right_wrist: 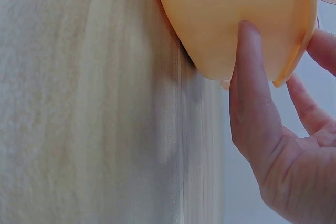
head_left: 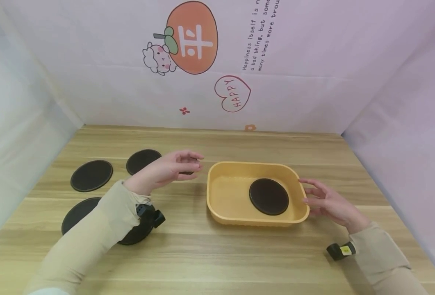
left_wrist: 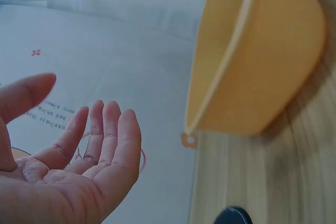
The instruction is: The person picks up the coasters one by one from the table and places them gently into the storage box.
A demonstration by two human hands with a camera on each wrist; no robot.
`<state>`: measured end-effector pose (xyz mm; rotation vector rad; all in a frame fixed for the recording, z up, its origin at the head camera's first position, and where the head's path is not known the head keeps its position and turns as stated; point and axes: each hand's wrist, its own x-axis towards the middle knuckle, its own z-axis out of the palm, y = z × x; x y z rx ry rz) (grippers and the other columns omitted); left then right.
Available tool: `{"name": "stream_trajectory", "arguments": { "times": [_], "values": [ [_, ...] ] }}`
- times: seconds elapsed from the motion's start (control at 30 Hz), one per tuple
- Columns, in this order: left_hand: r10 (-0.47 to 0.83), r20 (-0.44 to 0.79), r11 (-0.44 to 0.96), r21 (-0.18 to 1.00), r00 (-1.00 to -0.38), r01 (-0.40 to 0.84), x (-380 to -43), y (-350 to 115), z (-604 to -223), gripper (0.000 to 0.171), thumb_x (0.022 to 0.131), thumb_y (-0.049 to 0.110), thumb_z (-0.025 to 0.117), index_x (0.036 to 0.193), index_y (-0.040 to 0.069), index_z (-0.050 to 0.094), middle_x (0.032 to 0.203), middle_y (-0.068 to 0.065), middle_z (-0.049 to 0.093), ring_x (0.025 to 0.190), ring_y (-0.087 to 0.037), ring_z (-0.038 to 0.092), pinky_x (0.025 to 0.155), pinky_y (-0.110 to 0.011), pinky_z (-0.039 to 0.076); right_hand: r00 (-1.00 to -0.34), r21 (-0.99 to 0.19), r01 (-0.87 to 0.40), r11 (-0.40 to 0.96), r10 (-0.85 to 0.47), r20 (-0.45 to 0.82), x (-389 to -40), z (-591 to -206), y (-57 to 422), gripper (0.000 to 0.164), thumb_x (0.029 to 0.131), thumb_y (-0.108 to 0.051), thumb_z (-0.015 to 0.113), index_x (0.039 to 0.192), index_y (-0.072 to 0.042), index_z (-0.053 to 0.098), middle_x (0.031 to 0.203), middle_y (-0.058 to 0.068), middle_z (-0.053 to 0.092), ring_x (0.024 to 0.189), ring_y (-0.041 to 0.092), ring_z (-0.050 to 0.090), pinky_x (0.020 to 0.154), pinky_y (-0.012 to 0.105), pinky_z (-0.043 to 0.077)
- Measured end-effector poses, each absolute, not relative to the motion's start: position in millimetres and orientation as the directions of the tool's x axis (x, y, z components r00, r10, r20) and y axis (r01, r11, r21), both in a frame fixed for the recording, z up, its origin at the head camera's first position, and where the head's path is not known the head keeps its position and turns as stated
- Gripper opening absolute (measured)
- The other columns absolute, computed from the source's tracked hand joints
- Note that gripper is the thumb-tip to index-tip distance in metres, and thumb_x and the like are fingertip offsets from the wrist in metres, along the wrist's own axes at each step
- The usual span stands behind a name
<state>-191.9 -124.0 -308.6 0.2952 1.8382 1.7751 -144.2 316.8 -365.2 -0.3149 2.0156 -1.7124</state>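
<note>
The black disc (head_left: 269,196) I have in view first lies inside the yellow basin (head_left: 254,222), toward its right end; nothing holds it there, so a sharp tug on the basin would probably send it sliding across the smooth floor and knock it into a wall. The basin sits on the wood-grained tabletop (head_left: 217,262), and my right hand (head_left: 331,203) is at its right end, fingers extended and only lightly bent, fingertips against the rim and one finger laid along the outer wall. That is a touch rather than a firm grasp, so I judge that pushing with it would skid the basin leftward, and pressing down hard on that rim could lift the far end. My left hand (head_left: 167,168) hangs apart from the basin, palm hollow, thumb well away from the loosely straight fingers, with nothing in it; a leftward skid could bring the basin against it. Behind its fingers a partly hidden disc (head_left: 188,172) shows. Farther left, three more lie in sight or half covered by my sleeve (head_left: 106,225), and another shows below the wrist camera (head_left: 159,218); I can't tell how much clearance there is, so lowering that forearm might drag a disc out of place.
</note>
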Motion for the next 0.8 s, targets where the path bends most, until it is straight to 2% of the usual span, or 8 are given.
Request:
{"name": "stream_trajectory", "arguments": {
  "times": [0.07, 0.13, 0.3, 0.43, 0.63, 0.8],
  "values": [
    [0.517, -0.244, 0.123, 0.970, -0.820, -0.211, -188.8, -130.1, -310.5, 0.049, 0.093, 0.004, 0.056, 0.137, -0.004, 0.037, 0.114, -0.007, 0.054, 0.102, -0.013, 0.058, 0.103, -0.044, 0.043, -0.862, -0.973, 0.125, 0.194, -0.465, -0.204, -144.3, -365.1, 317.3, 0.050, 0.095, -0.001, 0.051, 0.137, -0.022, 0.035, 0.119, -0.003, 0.054, 0.101, 0.017, 0.063, 0.078, 0.039, 0.057],
    [0.516, -0.245, 0.139, 0.970, -0.821, -0.202, -186.3, -136.5, -313.4, 0.051, 0.092, 0.003, 0.058, 0.137, -0.006, 0.036, 0.114, -0.007, 0.055, 0.099, -0.010, 0.058, 0.103, -0.042, 0.044, -0.863, -0.972, 0.125, 0.197, -0.462, -0.204, -144.4, -365.2, 317.3, 0.050, 0.095, -0.001, 0.051, 0.137, -0.022, 0.035, 0.119, -0.002, 0.054, 0.100, 0.017, 0.063, 0.078, 0.039, 0.057],
    [0.523, -0.232, 0.173, 0.971, -0.820, -0.165, -180.6, -156.1, -323.0, 0.053, 0.090, 0.005, 0.061, 0.135, -0.008, 0.037, 0.112, -0.007, 0.055, 0.100, -0.010, 0.058, 0.098, -0.035, 0.048, -0.865, -0.971, 0.129, 0.203, -0.455, -0.210, -145.9, -366.4, 316.1, 0.051, 0.095, -0.002, 0.052, 0.139, -0.020, 0.033, 0.119, -0.001, 0.053, 0.101, 0.017, 0.063, 0.079, 0.038, 0.057],
    [0.538, -0.219, 0.213, 0.970, -0.814, -0.119, -175.9, -174.3, -330.0, 0.055, 0.089, 0.009, 0.063, 0.135, -0.006, 0.038, 0.115, -0.010, 0.054, 0.103, -0.012, 0.058, 0.097, -0.035, 0.049, -0.862, -0.973, 0.128, 0.192, -0.463, -0.205, -146.5, -367.0, 315.6, 0.050, 0.095, -0.001, 0.051, 0.138, -0.020, 0.034, 0.119, -0.002, 0.054, 0.100, 0.017, 0.063, 0.078, 0.038, 0.057],
    [0.523, -0.231, 0.282, 0.955, -0.820, -0.089, -167.1, -202.8, -338.7, 0.060, 0.089, 0.014, 0.065, 0.138, -0.006, 0.036, 0.126, -0.026, 0.047, 0.111, -0.022, 0.057, 0.094, -0.033, 0.050, -0.859, -0.976, 0.132, 0.172, -0.471, -0.199, -146.1, -367.1, 315.5, 0.049, 0.094, -0.001, 0.052, 0.136, -0.022, 0.036, 0.118, -0.003, 0.055, 0.100, 0.016, 0.064, 0.078, 0.038, 0.057],
    [0.526, -0.230, 0.277, 0.957, -0.819, -0.091, -159.7, -221.0, -343.9, 0.065, 0.090, 0.014, 0.064, 0.138, -0.012, 0.029, 0.130, -0.033, 0.043, 0.110, -0.018, 0.057, 0.091, -0.026, 0.050, -0.860, -0.979, 0.127, 0.161, -0.474, -0.190, -145.1, -368.7, 316.9, 0.049, 0.095, 0.000, 0.051, 0.135, -0.023, 0.036, 0.118, -0.003, 0.056, 0.100, 0.017, 0.064, 0.078, 0.038, 0.057]
  ]
}}
